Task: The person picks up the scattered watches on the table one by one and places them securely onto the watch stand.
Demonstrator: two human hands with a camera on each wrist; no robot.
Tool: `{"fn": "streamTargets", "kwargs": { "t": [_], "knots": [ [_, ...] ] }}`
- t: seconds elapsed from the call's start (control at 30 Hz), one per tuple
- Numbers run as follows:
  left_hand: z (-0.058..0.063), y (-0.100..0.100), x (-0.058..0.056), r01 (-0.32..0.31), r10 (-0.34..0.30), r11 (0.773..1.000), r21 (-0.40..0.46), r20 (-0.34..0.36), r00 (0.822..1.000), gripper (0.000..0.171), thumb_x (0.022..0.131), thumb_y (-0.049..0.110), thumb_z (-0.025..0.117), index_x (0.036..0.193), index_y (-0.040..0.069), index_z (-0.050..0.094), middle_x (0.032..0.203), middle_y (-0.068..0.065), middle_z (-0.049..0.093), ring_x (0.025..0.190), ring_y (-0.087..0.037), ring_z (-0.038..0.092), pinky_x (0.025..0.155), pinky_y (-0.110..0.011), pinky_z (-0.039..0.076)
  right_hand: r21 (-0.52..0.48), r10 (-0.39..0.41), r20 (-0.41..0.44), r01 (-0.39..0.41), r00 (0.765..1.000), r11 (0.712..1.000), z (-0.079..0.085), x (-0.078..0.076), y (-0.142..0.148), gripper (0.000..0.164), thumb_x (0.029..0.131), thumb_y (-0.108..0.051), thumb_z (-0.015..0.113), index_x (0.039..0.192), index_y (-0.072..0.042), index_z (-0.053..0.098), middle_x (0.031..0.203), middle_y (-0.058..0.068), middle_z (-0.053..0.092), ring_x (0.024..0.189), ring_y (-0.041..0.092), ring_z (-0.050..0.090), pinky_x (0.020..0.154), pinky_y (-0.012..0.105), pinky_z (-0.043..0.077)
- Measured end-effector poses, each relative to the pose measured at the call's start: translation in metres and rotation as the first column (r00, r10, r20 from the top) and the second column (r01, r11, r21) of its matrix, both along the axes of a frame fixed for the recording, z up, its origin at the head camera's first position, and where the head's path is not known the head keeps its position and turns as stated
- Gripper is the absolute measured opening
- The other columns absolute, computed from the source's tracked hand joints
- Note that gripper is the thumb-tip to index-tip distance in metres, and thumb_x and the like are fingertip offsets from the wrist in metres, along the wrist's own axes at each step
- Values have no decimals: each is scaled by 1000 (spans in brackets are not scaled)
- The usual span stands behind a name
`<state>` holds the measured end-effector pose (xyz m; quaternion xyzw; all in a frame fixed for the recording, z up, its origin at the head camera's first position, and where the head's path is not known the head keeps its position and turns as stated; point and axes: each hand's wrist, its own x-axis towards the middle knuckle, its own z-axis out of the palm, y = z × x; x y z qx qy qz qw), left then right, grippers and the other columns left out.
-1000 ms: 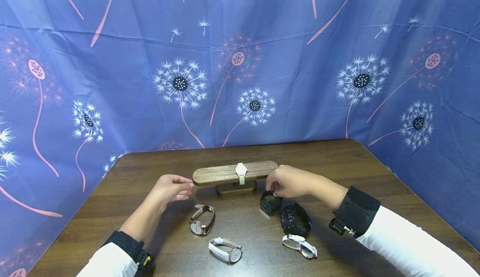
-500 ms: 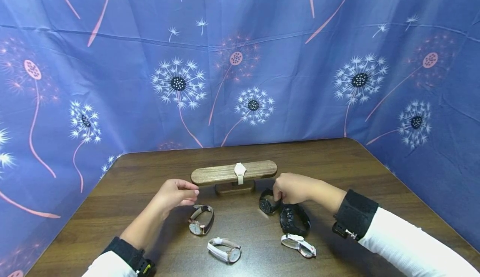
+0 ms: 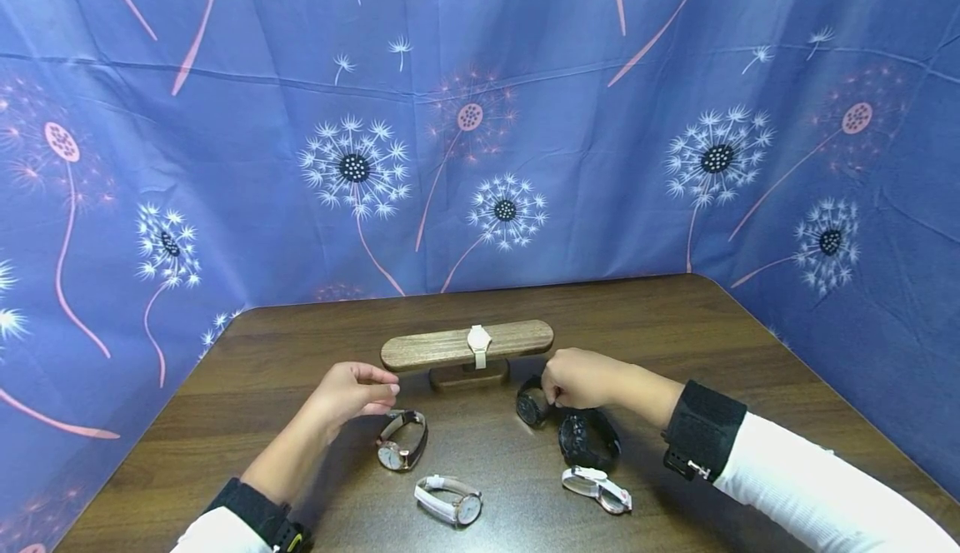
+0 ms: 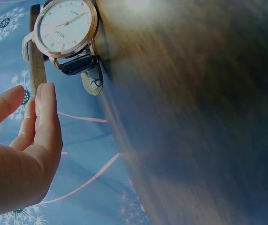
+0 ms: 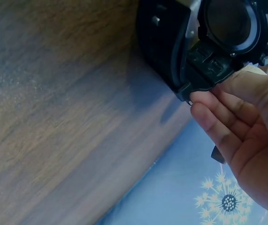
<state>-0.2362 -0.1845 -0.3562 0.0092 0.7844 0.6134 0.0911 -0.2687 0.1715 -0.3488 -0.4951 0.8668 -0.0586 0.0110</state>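
My left hand (image 3: 356,399) hovers with loosely bent fingers and a gap between thumb and fingertips. It holds nothing, close to a rose-gold watch with a dark strap (image 3: 392,455). That watch (image 4: 65,26) lies just beyond the fingers in the left wrist view. At the right, my right hand (image 3: 588,376) pinches the strap side of a round black watch (image 3: 529,409) standing on the table. In the right wrist view a chunky black watch (image 5: 232,23) partly covers the fingertips (image 5: 204,117) of my right hand, so the grip itself is hidden.
Behind the hands stands a wooden watch stand (image 3: 427,350) bearing a pale watch (image 3: 478,339). Nearer on the brown table (image 3: 337,503) lie a white-strapped watch (image 3: 468,509) and another white watch (image 3: 615,499). A blue dandelion-print cloth (image 3: 600,228) hangs behind.
My right hand has come down and slightly right, away from the stand's end, to the round black watch. My left hand has shifted slightly right and toward me from the stand's left end.
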Motion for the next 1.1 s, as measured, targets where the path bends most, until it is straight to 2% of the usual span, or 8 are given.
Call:
{"fn": "streamTargets", "kwargs": {
  "t": [0.33, 0.6, 0.8, 1.1],
  "knots": [
    [-3, 1, 0, 25, -25, 1000, 19, -8, 1000, 28, 85, -4, 68, 108, -19, 61, 92, -19, 70, 78, -26, 70, 73, -34, 60, -44, 21, -152, -28, 988, 999, 2, 2, -1, 10, 75, 2, 75, 77, -7, 73, 76, -2, 70, 72, 9, 65, 64, 22, 54],
    [-2, 3, 2, 32, -32, 999, 10, -11, 999, 29, 86, -2, 68, 109, -18, 62, 94, -20, 69, 81, -27, 70, 75, -34, 60, -163, 59, -228, -97, 972, 982, 14, 6, 3, 13, 74, 6, 74, 75, -7, 72, 74, -3, 69, 70, 7, 64, 62, 21, 54],
    [0, 8, 5, 57, -56, 998, 8, -49, 997, 29, 86, -1, 69, 109, -17, 62, 93, -17, 70, 82, -26, 70, 78, -38, 59, -315, 60, -277, -150, 959, 937, 20, 6, 6, 15, 72, 8, 75, 76, -5, 71, 76, 0, 69, 71, 9, 65, 63, 21, 55],
    [7, 24, 7, 43, -44, 999, -9, -94, 995, 28, 86, 2, 70, 108, -15, 64, 97, -18, 70, 87, -30, 69, 77, -35, 59, -508, 7, -369, -208, 930, 836, 20, 5, 4, 22, 68, 12, 78, 80, -6, 72, 80, 0, 71, 73, 12, 67, 66, 22, 56]
  ]
}}
